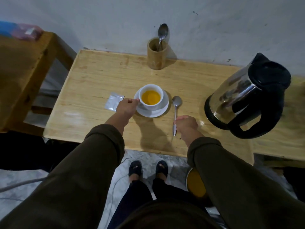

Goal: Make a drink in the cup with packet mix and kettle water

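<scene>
A white cup holding orange-yellow liquid stands on a white saucer in the middle of the wooden table. My left hand pinches the cup's handle on its left side. My right hand is closed on the handle of a metal spoon, which lies flat on the table just right of the saucer, bowl pointing away from me. A silver packet lies flat left of the cup, partly behind my left hand. The steel kettle with black lid and handle stands at the right.
A bamboo holder with another spoon stands at the table's back edge by the wall. A wooden piece of furniture is on the left. An orange-topped round object sits on the floor under my right arm, near my feet.
</scene>
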The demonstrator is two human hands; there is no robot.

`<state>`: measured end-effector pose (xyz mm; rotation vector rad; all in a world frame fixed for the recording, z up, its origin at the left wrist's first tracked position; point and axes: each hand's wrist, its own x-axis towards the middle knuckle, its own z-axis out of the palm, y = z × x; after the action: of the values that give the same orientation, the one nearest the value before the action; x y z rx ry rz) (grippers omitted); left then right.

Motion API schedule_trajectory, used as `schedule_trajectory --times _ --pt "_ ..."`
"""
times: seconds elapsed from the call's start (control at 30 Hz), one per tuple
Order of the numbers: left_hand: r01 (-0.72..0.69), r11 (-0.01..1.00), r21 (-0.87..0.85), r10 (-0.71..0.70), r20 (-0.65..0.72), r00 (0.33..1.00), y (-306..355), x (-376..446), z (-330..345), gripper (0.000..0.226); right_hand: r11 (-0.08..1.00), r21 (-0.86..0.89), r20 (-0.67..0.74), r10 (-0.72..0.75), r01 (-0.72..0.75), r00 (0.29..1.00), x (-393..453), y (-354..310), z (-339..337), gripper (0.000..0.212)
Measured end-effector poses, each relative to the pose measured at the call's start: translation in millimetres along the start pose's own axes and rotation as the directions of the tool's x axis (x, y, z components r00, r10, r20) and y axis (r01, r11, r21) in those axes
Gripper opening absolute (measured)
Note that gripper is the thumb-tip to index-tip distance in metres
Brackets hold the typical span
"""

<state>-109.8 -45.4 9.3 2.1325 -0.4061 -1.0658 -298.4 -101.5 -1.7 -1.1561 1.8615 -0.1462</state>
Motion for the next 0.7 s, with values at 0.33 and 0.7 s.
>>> schedule_trajectory --times 0.33,0.7 --pt "0.012 0.997 -0.082 -0.016 -0.037 0.999 -2.0 -0.5 4.1 0.041 0.995 -0.101 0.04 -0.009 0.013 0.999 9.2 -2.3 -2.1 0.013" --pt "-0.012 1.0 -0.026 0.012 -0.017 1.0 -0.9 -2.7 2.7 0.046 0.997 0.015 -0.042 -0.078 0.079 0.996 -6.7 -17.8 -14.6 0.023"
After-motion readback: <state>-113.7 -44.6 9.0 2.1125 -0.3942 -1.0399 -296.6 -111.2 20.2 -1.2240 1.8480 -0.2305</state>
